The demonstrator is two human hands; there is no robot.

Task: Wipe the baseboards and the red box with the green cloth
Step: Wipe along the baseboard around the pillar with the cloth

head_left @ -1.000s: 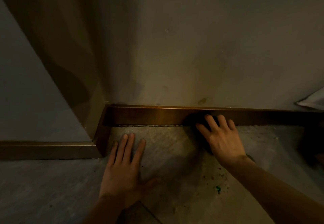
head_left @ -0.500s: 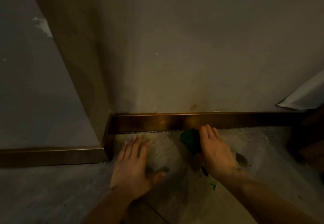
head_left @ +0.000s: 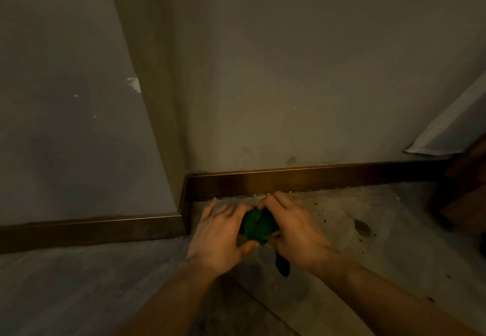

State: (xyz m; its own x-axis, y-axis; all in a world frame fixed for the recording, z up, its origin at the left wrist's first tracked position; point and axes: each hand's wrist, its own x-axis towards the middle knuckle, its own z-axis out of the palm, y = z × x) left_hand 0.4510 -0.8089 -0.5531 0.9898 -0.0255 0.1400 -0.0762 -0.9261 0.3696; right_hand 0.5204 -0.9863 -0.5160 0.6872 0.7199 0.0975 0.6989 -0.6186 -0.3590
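The green cloth (head_left: 256,224) is bunched up just above the floor, a tail of it hanging below my right wrist. My left hand (head_left: 219,235) and my right hand (head_left: 294,227) both grip it from either side. A brown baseboard (head_left: 315,179) runs along the wall right behind my fingertips. A second baseboard (head_left: 89,230) runs along the nearer wall at the left, past a jutting corner. The red box is not in view.
A grey wall corner (head_left: 157,125) juts out at the left. A white sheet edge (head_left: 452,127) hangs at the right over dark wooden furniture (head_left: 462,191). The floor (head_left: 368,251) is speckled with dark spots and a stain.
My right hand pulled the cloth back from the baseboard. My left hand lifted off the floor and moved right, and took hold of the cloth. The view tilted up.
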